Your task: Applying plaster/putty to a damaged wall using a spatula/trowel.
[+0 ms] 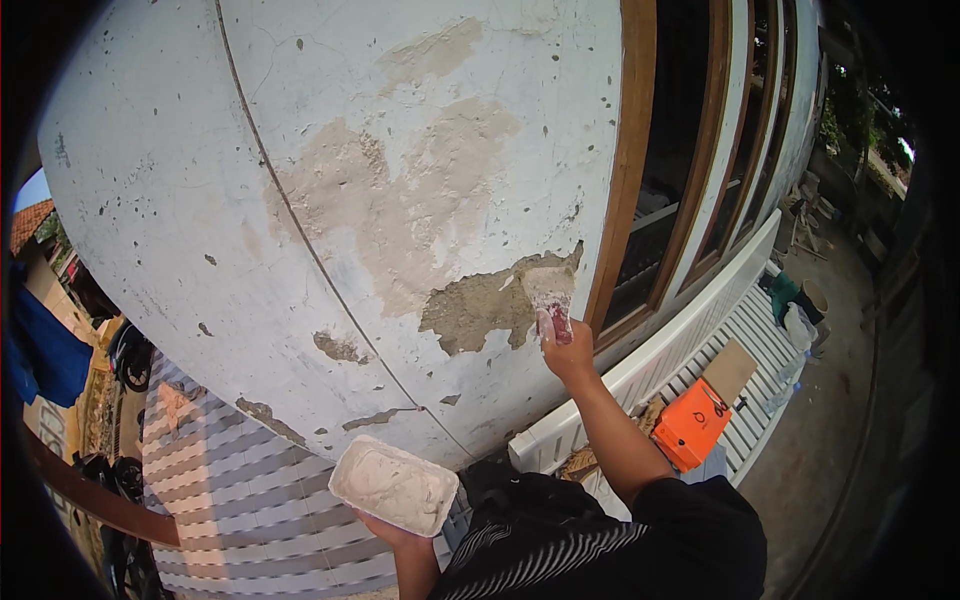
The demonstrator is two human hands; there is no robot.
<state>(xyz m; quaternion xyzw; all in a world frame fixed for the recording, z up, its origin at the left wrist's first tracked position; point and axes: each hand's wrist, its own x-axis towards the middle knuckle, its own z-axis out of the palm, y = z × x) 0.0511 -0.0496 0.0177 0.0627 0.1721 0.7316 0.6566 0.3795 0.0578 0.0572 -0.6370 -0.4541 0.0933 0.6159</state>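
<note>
My right hand (567, 350) is closed round the handle of a putty knife (549, 287), its broad blade coated in pale filler. The blade lies against the wall at the right end of a bare grey-brown patch (478, 312) where the paint has come off. Low at the left, my left hand (395, 532) supports a white rectangular tub (345, 473) from beneath, its fingers mostly hidden. Smooth beige filler (395, 485) fills much of the tub. Above the bare patch, a wide beige filled area (400, 200) spreads over the white wall (180, 180).
A thin cable (285, 195) runs down the wall. Right of my hand stands a brown wooden window frame (615, 200). Below it is a white slatted bench (690, 375) bearing an orange bag (690, 423) and a brown board (729, 370). Striped paving (250, 510) lies at left.
</note>
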